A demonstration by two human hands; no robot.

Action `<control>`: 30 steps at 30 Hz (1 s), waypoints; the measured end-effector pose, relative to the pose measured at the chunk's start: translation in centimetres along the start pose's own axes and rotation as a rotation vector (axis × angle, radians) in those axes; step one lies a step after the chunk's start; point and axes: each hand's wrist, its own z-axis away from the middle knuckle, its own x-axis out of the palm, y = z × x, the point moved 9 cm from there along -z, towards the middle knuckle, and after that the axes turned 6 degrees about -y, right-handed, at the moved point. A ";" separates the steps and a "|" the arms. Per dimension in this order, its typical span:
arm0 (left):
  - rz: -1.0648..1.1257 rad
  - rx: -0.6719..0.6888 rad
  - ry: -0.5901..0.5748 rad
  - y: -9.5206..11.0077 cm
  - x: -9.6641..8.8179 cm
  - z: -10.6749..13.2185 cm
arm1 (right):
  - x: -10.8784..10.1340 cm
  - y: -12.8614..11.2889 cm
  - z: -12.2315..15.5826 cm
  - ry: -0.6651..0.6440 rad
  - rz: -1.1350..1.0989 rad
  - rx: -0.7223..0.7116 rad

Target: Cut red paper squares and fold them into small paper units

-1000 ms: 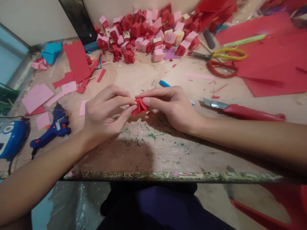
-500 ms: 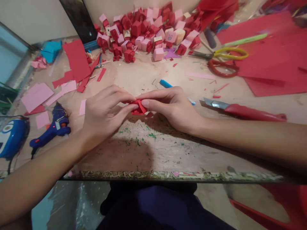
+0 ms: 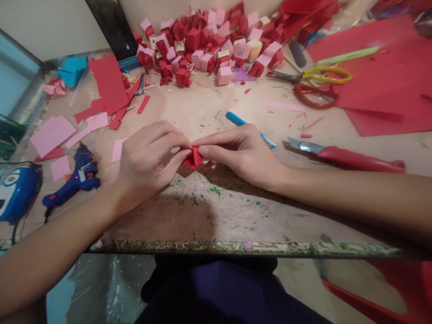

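Note:
A small folded red paper piece (image 3: 193, 158) is pinched between both hands just above the worn wooden table (image 3: 216, 211). My left hand (image 3: 148, 159) grips it from the left with thumb and forefinger closed on it. From the right, my right hand (image 3: 241, 150) presses thumb and fingers together on its other side. Most of the paper piece is hidden by the fingertips.
A heap of red and pink paper cubes (image 3: 209, 45) lies at the back. Yellow scissors (image 3: 313, 75), red scissors (image 3: 313, 95) and red sheets (image 3: 381, 85) are at the right, a red-handled knife (image 3: 347, 157) nearer. A blue pen (image 3: 236, 120), blue glue gun (image 3: 76, 177) and paper scraps (image 3: 52, 135) sit left.
The red paper piece has been pressed and turned slightly between the fingertips. Both hands stay in nearly the same place.

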 end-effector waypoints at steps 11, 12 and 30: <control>-0.004 0.037 0.003 0.4 0.0 0.4 | 0.1 0.0 -0.1 0.016 -0.037 -0.016; 0.005 0.038 0.004 0.4 0.1 0.5 | 0.2 0.0 -0.1 0.013 -0.042 -0.007; 0.058 -0.040 -0.018 0.0 0.6 0.3 | 0.7 0.4 -0.1 -0.038 -0.160 0.041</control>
